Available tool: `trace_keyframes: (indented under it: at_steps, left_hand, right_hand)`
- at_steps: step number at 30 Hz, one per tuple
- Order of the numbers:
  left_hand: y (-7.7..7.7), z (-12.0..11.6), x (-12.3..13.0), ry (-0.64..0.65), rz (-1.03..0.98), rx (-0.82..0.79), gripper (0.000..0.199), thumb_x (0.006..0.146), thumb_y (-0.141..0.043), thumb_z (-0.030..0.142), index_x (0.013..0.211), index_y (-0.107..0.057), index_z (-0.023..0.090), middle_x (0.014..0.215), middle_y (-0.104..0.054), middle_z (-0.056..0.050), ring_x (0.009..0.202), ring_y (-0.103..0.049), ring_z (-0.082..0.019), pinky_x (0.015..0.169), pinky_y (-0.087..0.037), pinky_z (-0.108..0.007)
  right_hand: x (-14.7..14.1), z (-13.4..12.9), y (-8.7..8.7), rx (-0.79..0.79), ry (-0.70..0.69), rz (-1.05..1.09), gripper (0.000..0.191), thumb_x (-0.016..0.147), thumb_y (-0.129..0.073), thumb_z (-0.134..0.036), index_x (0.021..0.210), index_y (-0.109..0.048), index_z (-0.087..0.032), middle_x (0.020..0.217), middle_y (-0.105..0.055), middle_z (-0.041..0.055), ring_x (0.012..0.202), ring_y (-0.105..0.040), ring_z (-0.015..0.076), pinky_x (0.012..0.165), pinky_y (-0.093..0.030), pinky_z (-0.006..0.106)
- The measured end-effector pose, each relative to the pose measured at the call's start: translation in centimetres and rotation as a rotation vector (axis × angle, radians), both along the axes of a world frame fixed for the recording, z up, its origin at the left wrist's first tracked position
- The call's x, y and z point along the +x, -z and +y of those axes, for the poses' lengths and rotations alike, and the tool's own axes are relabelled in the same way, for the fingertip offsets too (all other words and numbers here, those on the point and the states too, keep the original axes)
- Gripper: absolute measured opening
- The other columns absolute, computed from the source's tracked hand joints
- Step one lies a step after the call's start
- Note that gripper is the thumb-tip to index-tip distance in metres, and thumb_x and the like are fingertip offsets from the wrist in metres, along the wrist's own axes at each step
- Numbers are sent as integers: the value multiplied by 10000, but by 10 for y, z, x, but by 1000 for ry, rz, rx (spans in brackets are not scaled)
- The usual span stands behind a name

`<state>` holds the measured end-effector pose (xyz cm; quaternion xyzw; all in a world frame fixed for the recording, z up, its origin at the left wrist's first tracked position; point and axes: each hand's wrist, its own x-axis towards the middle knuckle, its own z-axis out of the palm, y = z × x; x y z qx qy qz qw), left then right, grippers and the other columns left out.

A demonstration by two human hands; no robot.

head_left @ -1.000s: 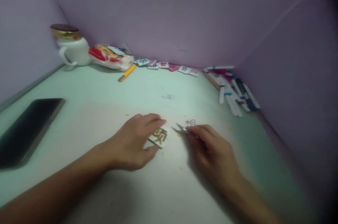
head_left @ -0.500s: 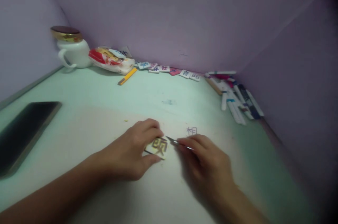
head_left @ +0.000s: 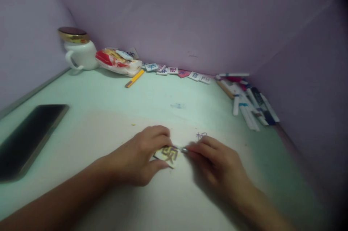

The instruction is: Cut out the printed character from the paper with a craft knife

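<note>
Tile [head_left: 170, 156] w/ yellow char. is on the table [head_left: 108, 95], mid-view btwn the hands. L to R: phone [head_left: 31, 138] flat, far L; L hand's [head_left: 143, 155] grip pinches tile btwn thumb & fingers, same as prev. frame; knife [head_left: 184, 149] now w/ blade end at tile's upper R edge, was just off it; blurry, can't confirm contact. R hand's [head_left: 217, 158] grip pinches knife, fingertips a bit nearer tile. Markers [head_left: 246, 106] piled back R.
</note>
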<state>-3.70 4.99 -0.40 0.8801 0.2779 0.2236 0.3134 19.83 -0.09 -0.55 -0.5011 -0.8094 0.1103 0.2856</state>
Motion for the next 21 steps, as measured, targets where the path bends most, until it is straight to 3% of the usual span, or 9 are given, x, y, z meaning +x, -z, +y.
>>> trace_keyframes:
  at_steps: [5,12,21]
  left_hand:
    - [-1,0,0,-16,18,9,258,807,-631,178,1063,-597,194,1172,-571,-92,1074,-568,-227,961,-476,-355]
    - [3,0,-1,-29,16,-2,281,793,-634,161,1069,-604,207,1199,-560,-85,1091,-559,-230,969,-471,-354]
    - [0,0,-1,1,18,-69,257,831,-582,158,1082,-618,199,1260,-500,-108,1139,-529,-234,1002,-452,-374]
  right_hand:
    - [1,1,6,138,39,-60,203,834,-565,-106,943,-718,-182,734,-644,46,634,-596,172,525,-456,264]
    - [4,1,3,56,-23,31,184,861,-553,-124,915,-723,-170,691,-622,38,601,-575,153,518,-451,257]
    - [1,0,1,28,-4,35,178,861,-552,-128,882,-726,-159,695,-625,51,595,-585,167,513,-451,275]
